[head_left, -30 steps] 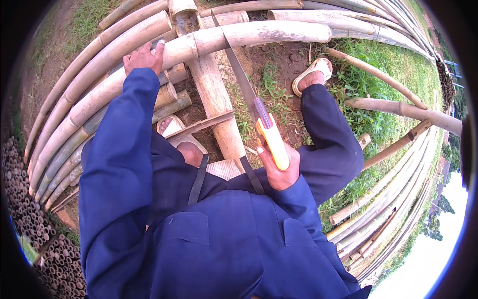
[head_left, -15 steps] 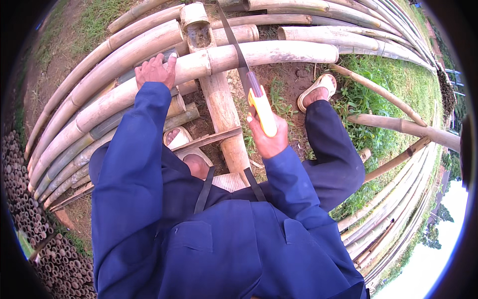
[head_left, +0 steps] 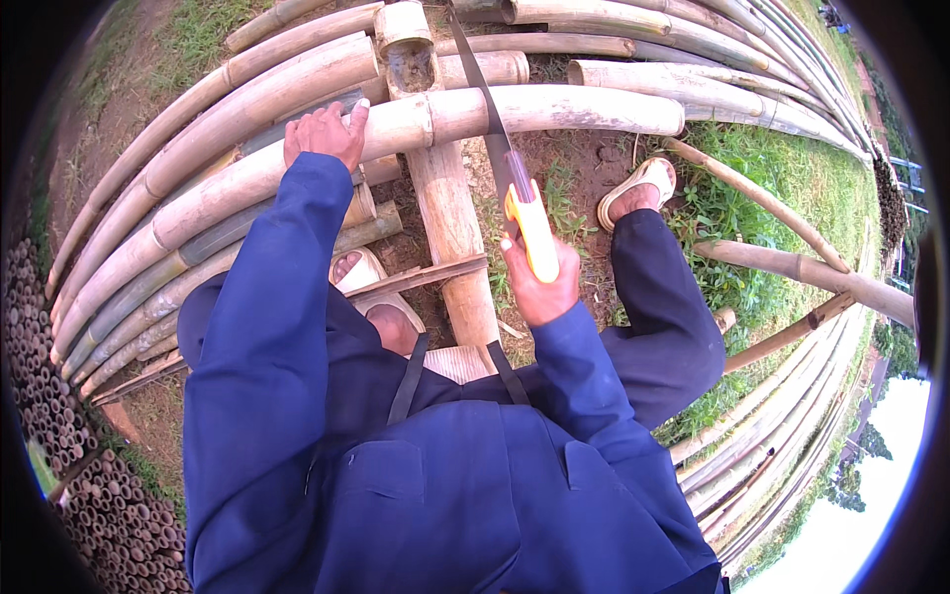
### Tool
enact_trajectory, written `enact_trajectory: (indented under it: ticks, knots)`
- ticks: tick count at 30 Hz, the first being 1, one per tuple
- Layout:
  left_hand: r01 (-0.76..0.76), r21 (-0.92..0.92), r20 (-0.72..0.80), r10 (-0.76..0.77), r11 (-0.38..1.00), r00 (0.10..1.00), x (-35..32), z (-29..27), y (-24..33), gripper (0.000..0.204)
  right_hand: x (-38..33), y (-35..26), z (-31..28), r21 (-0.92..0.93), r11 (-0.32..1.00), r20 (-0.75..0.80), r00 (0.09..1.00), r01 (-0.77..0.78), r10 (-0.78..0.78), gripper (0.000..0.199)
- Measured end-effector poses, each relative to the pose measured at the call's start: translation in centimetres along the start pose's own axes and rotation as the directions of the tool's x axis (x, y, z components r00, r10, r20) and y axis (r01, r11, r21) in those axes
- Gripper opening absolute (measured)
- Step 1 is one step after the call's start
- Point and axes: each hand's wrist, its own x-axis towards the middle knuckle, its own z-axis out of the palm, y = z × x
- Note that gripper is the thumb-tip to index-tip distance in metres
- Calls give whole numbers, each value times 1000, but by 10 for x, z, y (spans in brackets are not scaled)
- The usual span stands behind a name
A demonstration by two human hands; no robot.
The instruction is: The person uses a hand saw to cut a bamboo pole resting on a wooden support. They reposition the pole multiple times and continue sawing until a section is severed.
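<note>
A thick pale bamboo pole (head_left: 584, 107) lies crosswise in front of me, over a bamboo support beam (head_left: 447, 198). My left hand (head_left: 327, 137) grips the pole from above, left of its ringed joint, with the fingers curled over the far side. My right hand (head_left: 546, 285) is wrapped round the yellow and white handle of a handsaw (head_left: 535, 236). Its long dark blade slants away from me across the pole, just right of the joint. The tip reaches the top edge of the picture. How deep the blade sits in the bamboo, I cannot tell.
The beam's far end has a notched bamboo piece (head_left: 408, 45). More poles (head_left: 633, 20) lie beyond and at left. A split bamboo strip (head_left: 426, 275) crosses the beam near my feet. Thinner poles (head_left: 792, 259) stick in from the right. Stacked cut bamboo (head_left: 129, 505) stands at lower left.
The whole view has shifted slightly, so things appear a little further right. My left hand keeps its hold on the pole, and the saw still lies across it, in nearly the same place.
</note>
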Motion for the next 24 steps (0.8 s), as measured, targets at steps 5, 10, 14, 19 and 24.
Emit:
enact_trajectory:
  ticks: [5, 10, 14, 19, 24]
  knots:
    - [49, 52, 136, -56, 997, 989, -7, -6, -1, 74, -56, -8, -29, 24, 999, -7, 1000, 25, -25, 20]
    - [56, 41, 118, -61, 998, 991, 2, -12, 14, 75, 63, -17, 18, 25, 992, -95, 988, 128, -125, 13]
    - [57, 18, 168, -60, 998, 984, -7, -18, 12, 75, 18, 9, 4, 1, 1000, 2, 1000, 27, -27, 16]
    - [15, 58, 26, -17, 998, 1000, -23, -2, 0, 67, -86, -3, -33, -21, 1000, 31, 999, -22, 23, 29]
    - [-21, 27, -55, 22, 999, 998, -10, 0, 10, 62, 39, -9, 3, 15, 1000, -14, 1000, 24, -23, 12]
